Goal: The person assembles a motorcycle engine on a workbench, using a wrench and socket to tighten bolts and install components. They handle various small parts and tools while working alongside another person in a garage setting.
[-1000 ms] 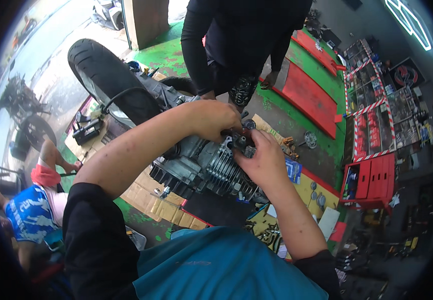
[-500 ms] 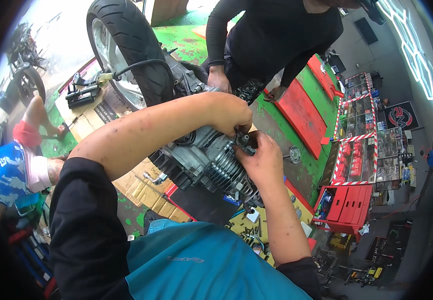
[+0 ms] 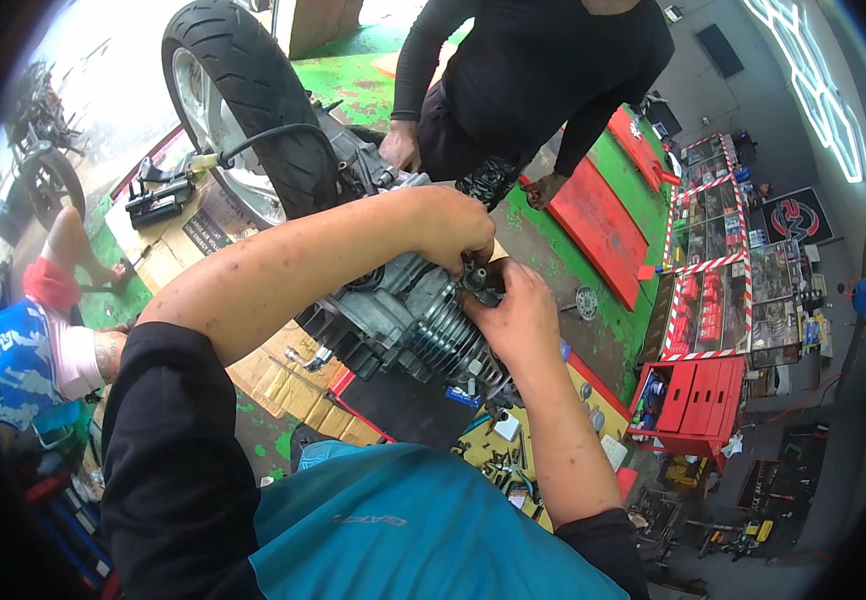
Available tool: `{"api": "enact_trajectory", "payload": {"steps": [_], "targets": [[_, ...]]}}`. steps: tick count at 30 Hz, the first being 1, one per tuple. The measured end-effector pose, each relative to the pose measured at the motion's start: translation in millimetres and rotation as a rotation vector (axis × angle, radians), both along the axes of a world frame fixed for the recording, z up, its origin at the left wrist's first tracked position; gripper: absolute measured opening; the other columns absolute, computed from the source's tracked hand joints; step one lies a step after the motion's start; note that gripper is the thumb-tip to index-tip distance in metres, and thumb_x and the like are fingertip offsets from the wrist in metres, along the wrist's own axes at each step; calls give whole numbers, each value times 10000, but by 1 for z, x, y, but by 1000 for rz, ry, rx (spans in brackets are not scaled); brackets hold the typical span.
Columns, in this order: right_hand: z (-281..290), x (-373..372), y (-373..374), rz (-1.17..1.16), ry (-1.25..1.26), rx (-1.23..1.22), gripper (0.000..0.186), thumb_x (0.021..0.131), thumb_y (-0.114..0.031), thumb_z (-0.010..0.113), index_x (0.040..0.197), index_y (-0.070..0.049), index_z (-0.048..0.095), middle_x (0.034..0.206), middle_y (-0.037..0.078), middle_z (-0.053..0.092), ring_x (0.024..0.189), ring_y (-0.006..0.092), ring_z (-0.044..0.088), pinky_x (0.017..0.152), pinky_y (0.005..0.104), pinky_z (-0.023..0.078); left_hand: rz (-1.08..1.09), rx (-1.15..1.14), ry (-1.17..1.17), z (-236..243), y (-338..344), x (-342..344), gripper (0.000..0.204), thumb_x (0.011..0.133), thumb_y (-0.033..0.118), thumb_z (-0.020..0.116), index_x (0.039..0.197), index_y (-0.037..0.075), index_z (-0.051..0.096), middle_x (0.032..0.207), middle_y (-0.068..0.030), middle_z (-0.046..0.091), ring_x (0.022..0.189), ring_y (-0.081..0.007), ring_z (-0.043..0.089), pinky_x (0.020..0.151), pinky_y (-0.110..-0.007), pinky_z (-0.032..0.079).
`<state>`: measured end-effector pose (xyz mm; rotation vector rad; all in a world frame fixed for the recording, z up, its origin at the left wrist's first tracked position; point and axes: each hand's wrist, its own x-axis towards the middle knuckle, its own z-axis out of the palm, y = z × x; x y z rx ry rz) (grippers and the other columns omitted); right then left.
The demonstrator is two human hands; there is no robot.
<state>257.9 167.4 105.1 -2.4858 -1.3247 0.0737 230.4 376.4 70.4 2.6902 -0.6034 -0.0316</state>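
Nearest, a teal shirt (image 3: 403, 520) behind two bare forearms (image 3: 303, 255), both angled inward to one spot on the engine (image 3: 383, 325). Over that spot, left hand (image 3: 453, 230) with fingers curled and tips hidden; cannot tell the exact grip. Opposite, right hand (image 3: 518, 310) with thumb and fingers drawn narrow around a small metal part (image 3: 478, 274), at the upper end of the engine, probably to keep it steady from the side. Below, a black mat (image 3: 408, 410) and cardboard (image 3: 353, 425), likely laid down against grease and scratches. Off to the right, loose tools (image 3: 501, 465) on a yellow board (image 3: 610, 406), presumably for easy reach. Beyond the left forearm, a wheel (image 3: 253, 100) standing upright, seemingly joined to the engine. Across from the shirt, a co-worker (image 3: 553, 80) in black, with one hand (image 3: 400, 148) low beside the engine, maybe bracing it. Farther off, red ramps (image 3: 601, 240), a red cabinet (image 3: 688, 405) and stocked shelves (image 3: 698, 250), apparently kept back from the work.
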Motion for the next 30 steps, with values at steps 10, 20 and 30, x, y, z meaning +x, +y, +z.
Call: {"api": "enact_trajectory", "payload": {"steps": [10,20,30], "targets": [[27,-2,-49,-114,67,293,467,787,-275,896,1137,-22,719,1041,166,734,998,319,698,905,423,554,10,-27,3,-1,4,-2,404,741,212,856,1141,179,808,1121,-83,747,1129,-289,691,935,-450,557],[-34,-50,-315,-825,127,542,213,934,-76,750,1119,17,701,987,84,728,901,152,683,866,314,543,-165,-117,-38,24,-9,-1,624,699,170,852,1308,151,718,1247,-135,702,1179,-351,648,1049,-467,509],[-181,-174,-462,-1304,247,554,221,944,-188,762,1057,1,740,810,48,731,742,96,655,686,281,525,-113,17,-10,34,-35,-13,441,669,37,766,1109,44,739,1129,-142,698,1091,-339,677,960,-439,537]]}}
